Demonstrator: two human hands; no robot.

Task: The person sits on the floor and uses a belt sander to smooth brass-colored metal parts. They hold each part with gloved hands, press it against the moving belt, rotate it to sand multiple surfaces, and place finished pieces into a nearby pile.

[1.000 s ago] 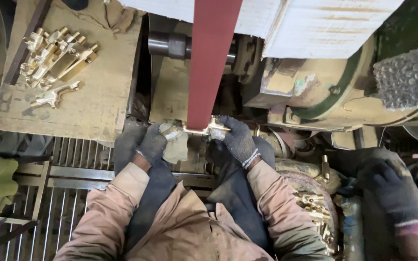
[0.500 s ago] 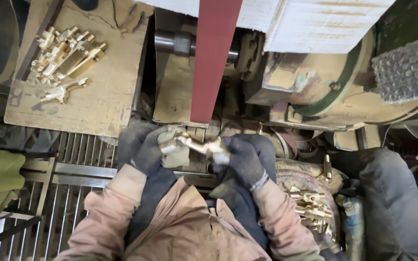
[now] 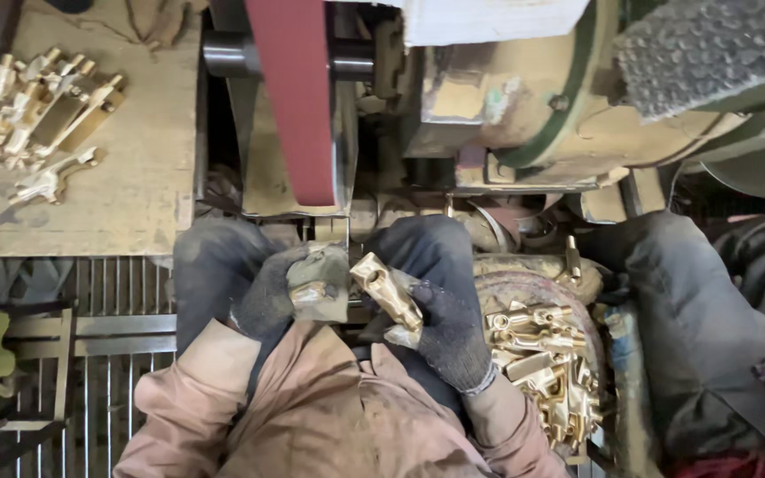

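Both my hands wear dark knit gloves and sit close to my body, below a red sanding belt (image 3: 297,97). My right hand (image 3: 440,327) grips a brass fitting (image 3: 386,289), tilted with one end pointing up and left. My left hand (image 3: 281,290) holds a dirty pale pad or rag (image 3: 322,283) beside that fitting, and a small brass piece shows against the pad. The fitting is apart from the belt. My tan sleeves fill the lower middle of the view.
A round bin (image 3: 542,354) of several brass fittings stands at my right. More brass parts (image 3: 42,115) lie on a wooden board (image 3: 148,159) at upper left. The belt machine's housing (image 3: 533,106) rises ahead. A metal grate (image 3: 108,354) is lower left, another person's dark sleeve (image 3: 701,319) at right.
My hands have pulled the brass fitting back from the belt toward my body. The fitting has turned from lying level to tilted in my right hand.
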